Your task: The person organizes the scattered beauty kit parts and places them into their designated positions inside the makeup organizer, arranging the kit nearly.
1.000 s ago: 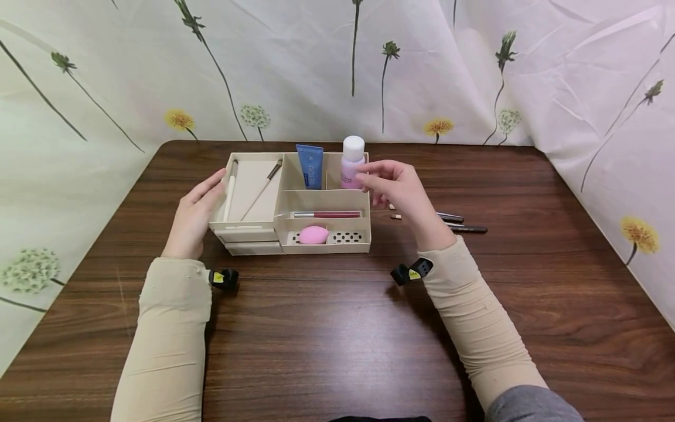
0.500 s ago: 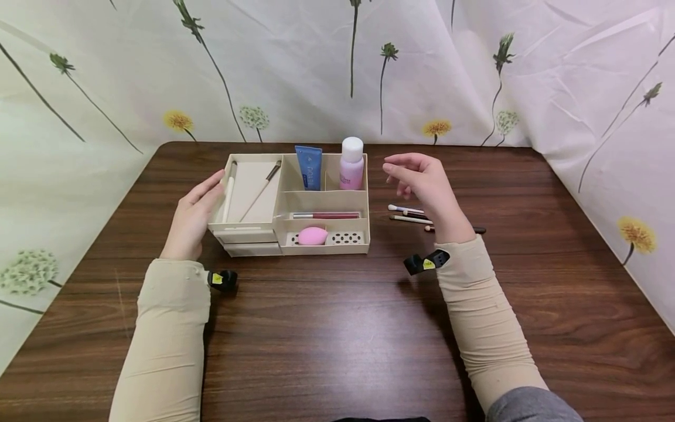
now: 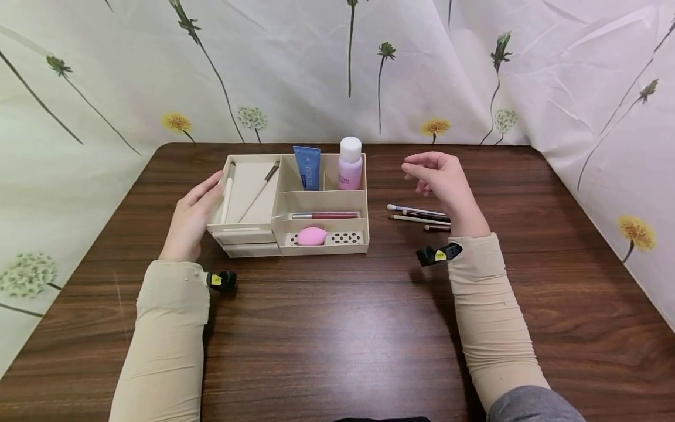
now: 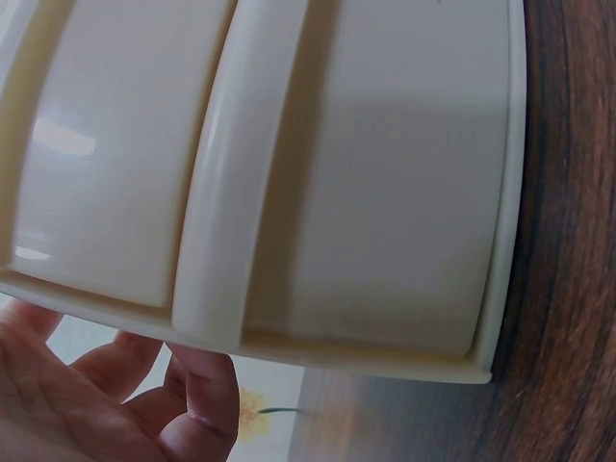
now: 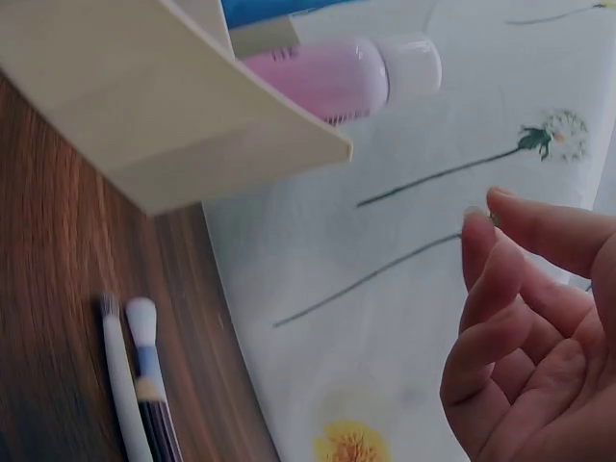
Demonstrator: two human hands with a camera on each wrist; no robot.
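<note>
A cream makeup organizer (image 3: 324,249) stands on the table. My left hand (image 3: 188,220) rests at its left side; in the left wrist view, the loosely bent fingers (image 4: 204,380) lie along the outer wall. Upright in the back compartments are a blue squeeze tube (image 3: 307,168) and a pink bottle (image 3: 350,173) with a white cap. Two makeup brushes, one white (image 3: 228,196) and one dark-tipped (image 3: 258,192), lie in the top left tray. My right hand (image 3: 447,186) hovers right of the organizer, fingers loosely bent and holding nothing, above several makeup brushes (image 3: 422,215) on the table.
A slim red tube (image 3: 332,215) lies in the middle compartment, and a pink makeup sponge (image 3: 312,236) sits in the front one. Drawers (image 3: 248,237) form the organizer's lower left front. Behind the wooden table (image 3: 316,328) hangs a flower-printed cloth (image 3: 295,70).
My right hand has left the pink bottle and moved right, uncovering the brush tips on the table. The left hand stays at the organizer's side.
</note>
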